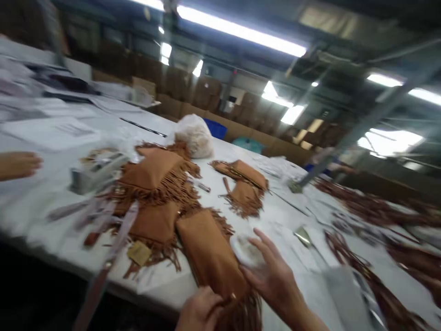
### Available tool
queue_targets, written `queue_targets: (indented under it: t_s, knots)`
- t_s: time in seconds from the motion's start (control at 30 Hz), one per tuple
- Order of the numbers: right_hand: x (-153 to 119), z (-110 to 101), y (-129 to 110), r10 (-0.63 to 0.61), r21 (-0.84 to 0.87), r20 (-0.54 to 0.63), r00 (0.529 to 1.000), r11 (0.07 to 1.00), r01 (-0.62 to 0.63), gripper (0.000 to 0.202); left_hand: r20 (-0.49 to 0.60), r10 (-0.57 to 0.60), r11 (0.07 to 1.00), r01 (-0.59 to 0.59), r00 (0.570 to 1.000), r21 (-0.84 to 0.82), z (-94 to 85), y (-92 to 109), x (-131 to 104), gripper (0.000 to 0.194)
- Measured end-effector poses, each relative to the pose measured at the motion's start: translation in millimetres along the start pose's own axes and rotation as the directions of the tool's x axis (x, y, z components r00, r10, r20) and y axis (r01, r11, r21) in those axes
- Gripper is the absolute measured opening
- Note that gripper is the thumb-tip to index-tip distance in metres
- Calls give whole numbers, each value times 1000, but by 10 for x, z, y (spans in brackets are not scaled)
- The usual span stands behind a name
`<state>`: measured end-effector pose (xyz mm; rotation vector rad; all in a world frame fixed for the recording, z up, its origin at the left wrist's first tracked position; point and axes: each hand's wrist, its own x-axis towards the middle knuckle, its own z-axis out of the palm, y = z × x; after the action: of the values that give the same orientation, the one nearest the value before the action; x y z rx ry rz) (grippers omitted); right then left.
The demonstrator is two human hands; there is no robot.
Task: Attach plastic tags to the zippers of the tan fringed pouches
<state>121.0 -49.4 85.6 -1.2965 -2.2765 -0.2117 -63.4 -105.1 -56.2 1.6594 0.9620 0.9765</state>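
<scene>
1. Using the brown fringed bag (210, 253) as the clock centre here: it's lying at the near edge of the white desk (237, 161), slanting toward the person, with its fringe hanging at 5 o'clock.
2. Left hand (201, 310) is sitting at 6 o'clock, fingers curling in narrow and pinching the bag's near end.
3. Right hand (275, 276) is reaching in from 4 o'clock. Fingers are spreading wide beside a blurry white item (246, 250) at 2 o'clock; can't tell if they're actually gripping it. The thumb is looking really close to the bag's side, maybe touching.
4. More brown fringed pouches (155, 170) are piling up from 9 to 11 o'clock, with a small yellowish tag (138, 253) lying at 9.
5. Also at 9, further out, a long scissor-like tool (110, 262) is poking past the desk edge, kinda smeared by motion.
6. A grey box (99, 170) is sitting at 10, and way past it another hand (19, 165) is coming in over the desk.
7. A whitish plastic-looking bundle (195, 135) is resting around 12, and a smaller fringed pair (248, 184) is lying at 1.
8. Dark brown straps (361, 276) are sprawling around 3 o'clock.
</scene>
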Motion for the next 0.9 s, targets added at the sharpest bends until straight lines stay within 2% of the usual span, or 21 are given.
queue_targets:
  t_s: [0.03,0.1,0.17,0.23,0.3,0.43,0.53,0.7,0.83,0.9]
  knots:
    - [-334,-174,222,111,-76,-26,993,991,-113,47,14,-6,1000,6,1000,16,70,-73,-6,28]
    - [-1015,-458,582,275,-204,-71,959,937,-284,45,-59,22,990,-13,998,138,157,-217,-22,27]
    - [-1630,-617,829,385,-292,-104,917,870,-398,46,-108,86,974,-61,990,219,184,-321,-48,25]
    - [-2093,-630,999,463,-333,-127,877,813,-478,46,-124,136,959,-99,983,265,178,-367,-76,25]
    - [-2367,-525,1135,514,-335,-147,845,778,-531,45,-128,152,948,-108,980,299,168,-373,-92,24]
    - [-2494,-205,1419,565,-288,-180,805,752,-592,44,-130,165,930,-111,978,351,173,-395,-88,23]
    - [-2496,-81,1618,566,-269,-146,811,766,-583,44,-130,197,917,-136,972,374,175,-453,-83,23]
    - [-2613,-145,1682,527,-367,-130,840,761,-535,46,-120,155,921,-100,981,376,175,-489,-99,20]
    - [-2679,-182,1667,520,-436,-17,854,765,-474,42,-160,77,936,-16,984,352,188,-428,-95,20]
    - [-2670,-186,1678,503,-421,-7,865,783,-458,43,-182,44,940,21,982,340,191,-389,-84,21]
